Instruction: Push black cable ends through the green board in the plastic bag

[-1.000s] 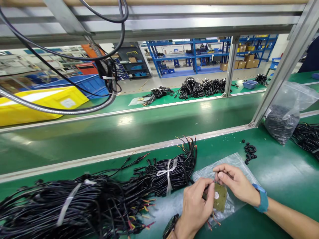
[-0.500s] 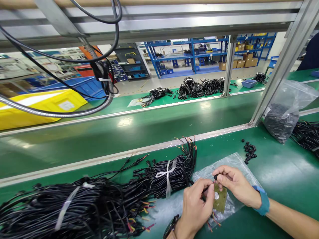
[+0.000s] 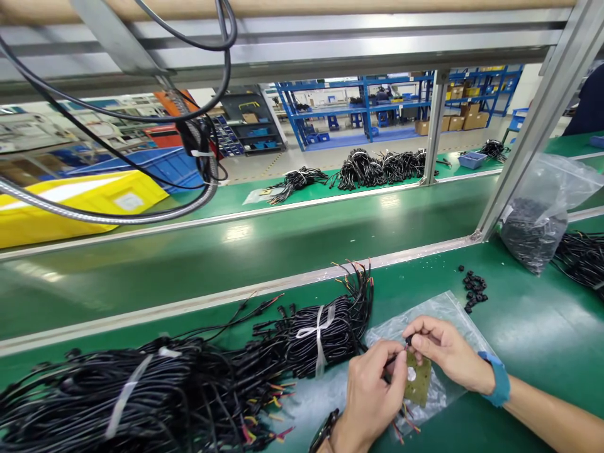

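Observation:
My left hand (image 3: pixel 377 384) is closed around a black cable, whose stripped coloured wire ends (image 3: pixel 406 420) hang out below the fingers. Between thumb and fingers, my right hand (image 3: pixel 448 355) pinches a small black cap-like part (image 3: pixel 409 340). That part meets the cable end at the left fingertips; whether it is fitted on cannot be told. Just under the hands is an olive-coloured square plate (image 3: pixel 419 384) with a white spot, lying over a clear plastic bag (image 3: pixel 443 308). Several loose black parts (image 3: pixel 474 288) lie on the green table beyond my right hand.
A tied bundle of black cables (image 3: pixel 306 336) lies left of my hands, beside a larger cable pile (image 3: pixel 117 390). At the right, a clear bag of black parts (image 3: pixel 535 226) stands by a metal post (image 3: pixel 523 126). Cables (image 3: pixel 202 145) hang from the overhead frame.
Both hands stay almost where they were, fingertips together at the small black part. The view has shifted very slightly.

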The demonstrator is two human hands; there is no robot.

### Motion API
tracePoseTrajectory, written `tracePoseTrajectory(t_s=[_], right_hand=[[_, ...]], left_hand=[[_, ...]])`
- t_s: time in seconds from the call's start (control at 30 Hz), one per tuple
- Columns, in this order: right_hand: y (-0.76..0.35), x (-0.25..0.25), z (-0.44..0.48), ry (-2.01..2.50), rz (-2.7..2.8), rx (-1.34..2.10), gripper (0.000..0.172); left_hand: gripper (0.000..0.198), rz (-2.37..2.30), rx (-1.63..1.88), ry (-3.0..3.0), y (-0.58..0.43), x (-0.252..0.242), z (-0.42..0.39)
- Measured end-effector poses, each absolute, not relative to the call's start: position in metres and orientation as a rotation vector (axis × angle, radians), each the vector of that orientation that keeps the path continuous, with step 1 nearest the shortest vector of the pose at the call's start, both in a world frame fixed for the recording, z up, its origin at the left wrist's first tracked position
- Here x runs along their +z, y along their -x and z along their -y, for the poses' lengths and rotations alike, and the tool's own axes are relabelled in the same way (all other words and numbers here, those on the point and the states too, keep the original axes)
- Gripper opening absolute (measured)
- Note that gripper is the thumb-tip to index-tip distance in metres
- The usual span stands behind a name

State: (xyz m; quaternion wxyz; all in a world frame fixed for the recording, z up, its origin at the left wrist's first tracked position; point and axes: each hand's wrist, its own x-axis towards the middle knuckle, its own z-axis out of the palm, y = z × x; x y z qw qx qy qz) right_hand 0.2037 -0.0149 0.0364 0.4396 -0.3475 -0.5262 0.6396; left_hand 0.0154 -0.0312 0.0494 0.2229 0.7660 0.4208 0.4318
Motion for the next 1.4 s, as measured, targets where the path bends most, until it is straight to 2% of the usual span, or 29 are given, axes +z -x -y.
tracePoseTrajectory(t_s=[0.2,0.6,0.8,1.03,1.3,1.4], right_hand=[[-0.205,0.04,0.014,0.938,1.422,1.468,0.036],[-0.204,0.038,0.012,0.827,1.242,1.692,0.038],[-0.204,0.038,0.013,0.823,1.241,1.694,0.037],[-0.206,0.037,0.015,0.903,1.459,1.496,0.034],[-0.208,0.047,0.018,0.967,1.886,1.017,0.013],[-0.212,0.051,0.014,0.994,1.897,1.001,0.012]], left_hand=[[0.015,-1.153,1.186,-2.147,-0.014,0.051,0.031],[0.015,-1.133,1.184,-2.115,-0.014,0.047,0.03],[0.015,-1.138,1.167,-2.123,-0.013,0.044,0.029],[0.013,-1.201,1.174,-2.148,-0.013,0.041,0.029],[0.012,-1.183,1.089,-2.198,-0.011,0.041,0.027],[0.012,-1.15,1.013,-2.214,-0.009,0.044,0.026]])
